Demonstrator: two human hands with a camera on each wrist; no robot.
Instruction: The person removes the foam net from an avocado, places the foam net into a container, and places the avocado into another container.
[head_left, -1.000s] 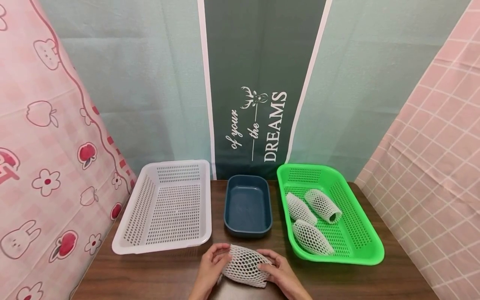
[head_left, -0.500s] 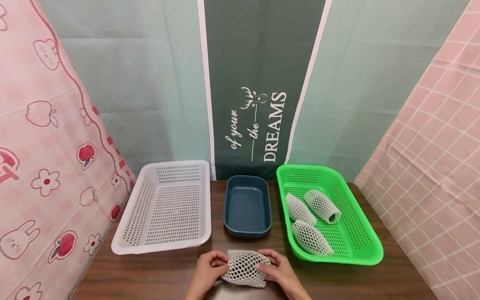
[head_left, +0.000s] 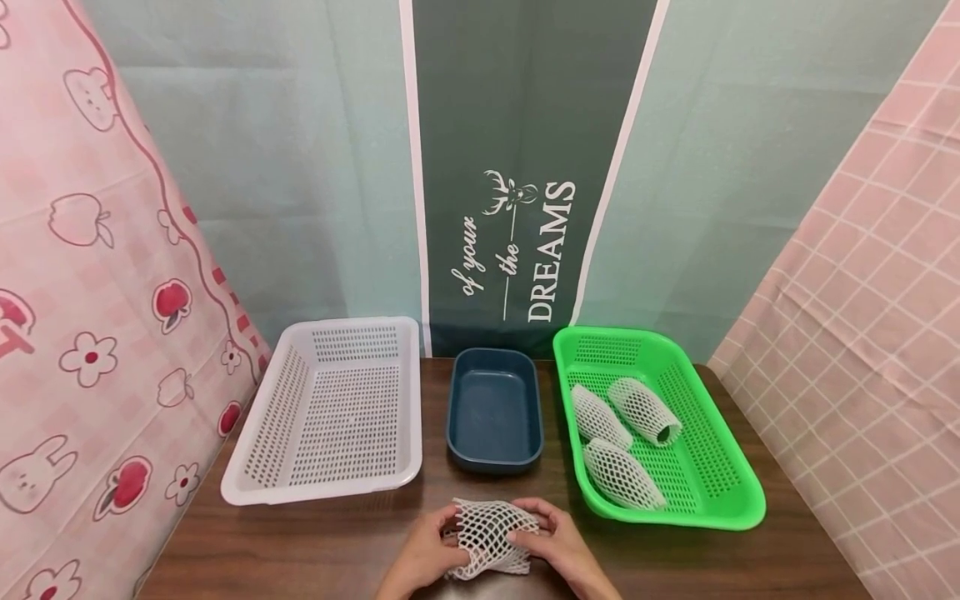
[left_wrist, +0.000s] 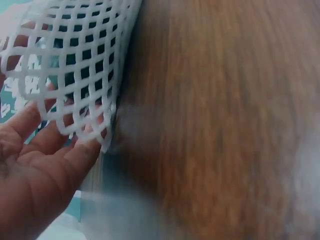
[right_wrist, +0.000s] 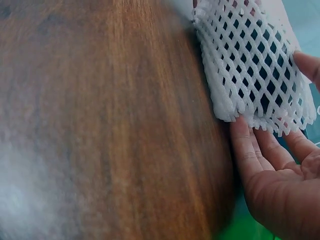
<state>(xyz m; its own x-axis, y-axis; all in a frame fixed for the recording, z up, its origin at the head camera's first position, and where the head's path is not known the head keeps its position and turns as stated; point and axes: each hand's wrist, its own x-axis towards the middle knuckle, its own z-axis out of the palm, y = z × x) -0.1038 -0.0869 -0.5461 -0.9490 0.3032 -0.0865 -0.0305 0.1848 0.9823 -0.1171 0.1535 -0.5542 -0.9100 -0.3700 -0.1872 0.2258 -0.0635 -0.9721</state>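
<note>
A white foam net sleeve (head_left: 491, 537) lies sideways between both hands, just above the near part of the table. Something dark shows through its mesh, but its kind cannot be told. My left hand (head_left: 422, 552) holds the sleeve's left end, which spreads wide, with the thumb at the front. At the other end my right hand (head_left: 561, 546) grips it, thumb on the front and fingers behind and beneath. From the right wrist view, the sleeve (right_wrist: 250, 65) looks bunched at its lower rim. In the left wrist view, fingers (left_wrist: 82, 155) reach under the net's edge.
A white slotted basket (head_left: 412, 400) stands at the left, a dark blue tray (head_left: 495, 458) in the middle. To the right, a green basket (head_left: 720, 467) holds three netted pieces, one of them a net sleeve (head_left: 645, 410) with a dark end showing. Fabric (head_left: 337, 167) hangs behind.
My left hand has shifted its hold, its thumb now lying over the sleeve's front left edge. The sleeve's left end has widened and crumpled. My right hand keeps its place.
</note>
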